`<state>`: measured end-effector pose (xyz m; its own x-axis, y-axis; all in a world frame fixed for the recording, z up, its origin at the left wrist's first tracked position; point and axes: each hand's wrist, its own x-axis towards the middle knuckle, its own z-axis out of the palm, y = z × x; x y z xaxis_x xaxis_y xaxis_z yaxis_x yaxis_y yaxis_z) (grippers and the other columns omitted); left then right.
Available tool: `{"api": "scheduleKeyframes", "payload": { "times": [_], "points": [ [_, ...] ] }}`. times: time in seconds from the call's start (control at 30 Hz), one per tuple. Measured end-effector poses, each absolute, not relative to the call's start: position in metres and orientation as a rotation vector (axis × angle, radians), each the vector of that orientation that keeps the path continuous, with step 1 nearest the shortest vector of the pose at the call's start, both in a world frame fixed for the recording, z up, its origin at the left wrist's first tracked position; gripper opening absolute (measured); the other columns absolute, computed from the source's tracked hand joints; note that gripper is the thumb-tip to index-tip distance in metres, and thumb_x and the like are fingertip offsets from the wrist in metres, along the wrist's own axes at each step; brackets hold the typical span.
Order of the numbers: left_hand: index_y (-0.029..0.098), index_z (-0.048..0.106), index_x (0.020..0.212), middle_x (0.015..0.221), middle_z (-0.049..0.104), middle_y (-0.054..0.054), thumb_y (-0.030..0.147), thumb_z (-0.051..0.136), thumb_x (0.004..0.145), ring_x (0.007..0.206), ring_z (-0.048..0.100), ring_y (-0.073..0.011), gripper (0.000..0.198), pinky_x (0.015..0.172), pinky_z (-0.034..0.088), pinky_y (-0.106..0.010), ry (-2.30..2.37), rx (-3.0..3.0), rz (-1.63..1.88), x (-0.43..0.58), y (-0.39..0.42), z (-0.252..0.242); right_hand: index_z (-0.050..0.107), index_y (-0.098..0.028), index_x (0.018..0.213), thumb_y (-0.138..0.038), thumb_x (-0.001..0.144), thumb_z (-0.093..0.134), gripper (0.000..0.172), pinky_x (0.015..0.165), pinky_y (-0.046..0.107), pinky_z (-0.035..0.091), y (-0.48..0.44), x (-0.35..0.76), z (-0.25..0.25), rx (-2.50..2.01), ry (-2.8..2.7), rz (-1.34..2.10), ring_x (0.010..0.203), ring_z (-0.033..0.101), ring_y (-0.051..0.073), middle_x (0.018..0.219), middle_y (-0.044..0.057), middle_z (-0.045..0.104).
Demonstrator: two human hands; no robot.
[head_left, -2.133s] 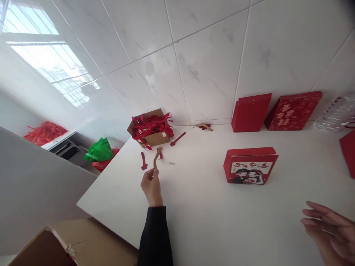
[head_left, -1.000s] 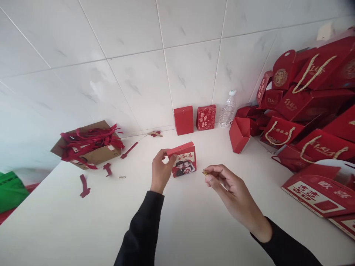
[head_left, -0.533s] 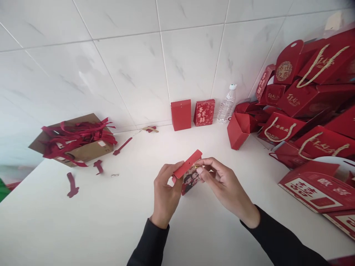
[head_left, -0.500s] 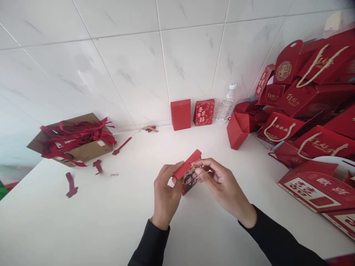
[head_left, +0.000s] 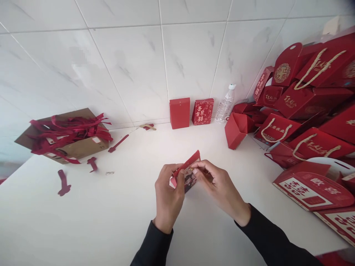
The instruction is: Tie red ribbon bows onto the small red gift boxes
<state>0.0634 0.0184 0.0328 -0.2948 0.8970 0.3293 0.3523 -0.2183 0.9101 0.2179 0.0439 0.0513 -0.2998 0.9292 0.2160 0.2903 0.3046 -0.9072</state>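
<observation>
A small red gift box (head_left: 190,180) with a dark printed picture on its near face is held just above or on the white table (head_left: 133,221); which of the two I cannot tell. My left hand (head_left: 169,190) is closed around its left side, thumb on the printed face. At the upper front of the box, my right hand (head_left: 222,186) pinches a tiny gold-coloured metal piece (head_left: 191,169) between thumb and forefinger. The other right fingers curl behind the box's right side, and much of the metal piece is hidden.
Two red boxes, one plain (head_left: 179,113) and one patterned (head_left: 203,112), stand by the wall near a plastic bottle (head_left: 225,105). Red gift boxes (head_left: 316,146) pile up at right. A cardboard box (head_left: 83,150) of red ribbons sits left, near loose red pieces (head_left: 64,183).
The box's top flap has tipped up, so its red top shows narrower. My right fingers stay at the front with the gold piece. The view has shifted slightly.
</observation>
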Motion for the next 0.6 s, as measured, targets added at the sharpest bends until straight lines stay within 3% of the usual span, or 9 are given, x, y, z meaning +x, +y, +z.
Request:
{"api": "scheduleKeyframes", "payload": {
  "times": [0.23,0.4,0.6],
  "points": [
    [0.025,0.072,0.097,0.094,0.071,-0.004,0.024,0.06,0.094,0.087,0.065,-0.0194,0.012,0.078,0.049,-0.03,1.541,1.476,1.53,0.0648,0.0168,0.0354,0.064,-0.024,0.1,-0.03,0.098,0.058,0.009,0.058,0.024,0.049,0.0415,0.2219,0.0607,-1.154,-1.801,0.979,0.071,0.063,0.015,0.085,0.0,0.069],
    [0.025,0.072,0.096,0.093,0.071,-0.003,0.024,0.061,0.093,0.085,0.064,-0.0191,0.012,0.075,0.048,-0.03,1.541,1.461,1.539,0.0651,0.0163,0.036,0.065,-0.023,0.096,-0.036,0.1,0.058,0.015,0.055,0.025,0.048,0.041,0.2199,0.061,-1.14,-1.794,0.954,0.061,0.057,0.015,0.075,-0.001,0.064],
    [0.025,0.072,0.096,0.094,0.071,-0.003,0.024,0.061,0.093,0.086,0.065,-0.0189,0.011,0.075,0.049,-0.029,1.541,1.466,1.527,0.0641,0.016,0.0352,0.063,-0.023,0.101,-0.028,0.104,0.053,0.012,0.061,0.027,0.051,0.0424,0.2228,0.0549,-1.068,-1.892,0.739,0.071,0.061,0.015,0.092,0.003,0.065]
  ]
}}
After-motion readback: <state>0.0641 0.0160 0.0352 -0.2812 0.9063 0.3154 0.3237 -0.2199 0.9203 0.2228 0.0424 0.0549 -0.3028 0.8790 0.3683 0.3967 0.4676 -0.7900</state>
